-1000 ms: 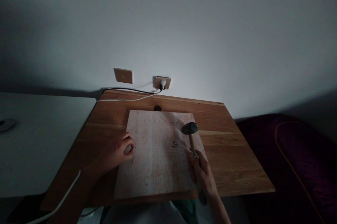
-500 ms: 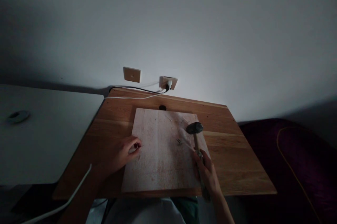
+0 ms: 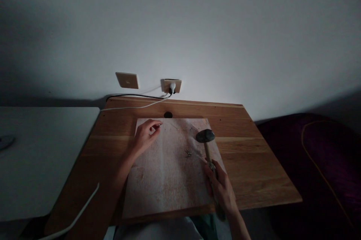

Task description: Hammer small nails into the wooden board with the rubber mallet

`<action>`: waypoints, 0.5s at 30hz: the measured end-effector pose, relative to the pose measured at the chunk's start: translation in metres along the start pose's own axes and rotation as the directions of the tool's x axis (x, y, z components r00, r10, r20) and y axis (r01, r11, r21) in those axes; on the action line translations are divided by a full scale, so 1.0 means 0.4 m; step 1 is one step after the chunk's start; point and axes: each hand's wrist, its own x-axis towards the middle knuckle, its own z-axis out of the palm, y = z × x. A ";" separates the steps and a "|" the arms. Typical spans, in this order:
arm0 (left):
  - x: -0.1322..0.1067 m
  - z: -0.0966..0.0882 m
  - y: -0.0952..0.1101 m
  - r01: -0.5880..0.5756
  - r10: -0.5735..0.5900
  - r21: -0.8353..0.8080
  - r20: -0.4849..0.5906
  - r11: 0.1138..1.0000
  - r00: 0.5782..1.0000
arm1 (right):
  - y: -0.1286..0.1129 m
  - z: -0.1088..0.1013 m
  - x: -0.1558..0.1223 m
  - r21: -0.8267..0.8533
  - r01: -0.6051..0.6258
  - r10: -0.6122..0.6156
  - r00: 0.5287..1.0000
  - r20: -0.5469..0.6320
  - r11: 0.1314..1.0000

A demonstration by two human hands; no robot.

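A pale, worn wooden board (image 3: pixel 169 172) lies on the brown wooden table. Over its far left corner, my left hand (image 3: pixel 146 134) pinches a nail (image 3: pixel 160 124) between thumb and forefinger; the nail is tiny and mostly hidden by the fingers. Along the board's far edge runs a row of nails (image 3: pixel 170 130), close to my left fingertips. My right hand (image 3: pixel 221 185) is wrapped round the handle of a hammer (image 3: pixel 205 136), whose dark head hangs over the board's right side. Between the hands, a small heap of loose nails (image 3: pixel 187 153) rests on the board.
The wooden table (image 3: pixel 251 172) meets a grey wall with a socket (image 3: pixel 177 86), a plug and cables (image 3: pixel 135 107). A blank wall plate (image 3: pixel 127 80) is to its left. A white surface (image 3: pixel 50 157) adjoins at left; purple fabric (image 3: pixel 316 157) is at right.
My left hand has moved up from the board's left edge to its far left corner, still pinching the nail. The hammer stays in my right hand, nearly in place. The view has shifted slightly.
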 end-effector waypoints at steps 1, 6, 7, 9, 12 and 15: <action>0.018 0.021 -0.010 0.016 -0.016 -0.007 -0.005 1.000 1.000 | -0.002 0.000 0.000 0.000 0.001 -0.001 1.000 0.002 1.000; 0.069 0.097 -0.047 0.031 -0.030 -0.007 0.112 0.999 0.993 | -0.007 -0.004 0.001 -0.042 0.022 -0.021 1.000 0.008 0.999; 0.074 0.105 -0.050 0.015 -0.014 -0.004 0.142 1.000 0.990 | -0.007 -0.005 0.002 -0.053 0.021 -0.021 1.000 0.007 0.998; 0.079 0.116 -0.055 -0.017 0.015 0.011 0.180 1.000 0.984 | -0.006 -0.007 0.005 -0.071 0.035 -0.036 0.999 -0.010 0.997; 0.075 0.129 -0.061 -0.059 0.049 0.049 0.175 0.997 0.983 | 0.000 -0.011 0.009 -0.108 0.069 -0.075 0.996 -0.047 0.992; 0.064 0.136 -0.066 -0.111 0.101 0.063 0.141 0.992 0.985 | 0.009 -0.014 0.012 -0.117 0.025 -0.029 0.999 -0.035 0.993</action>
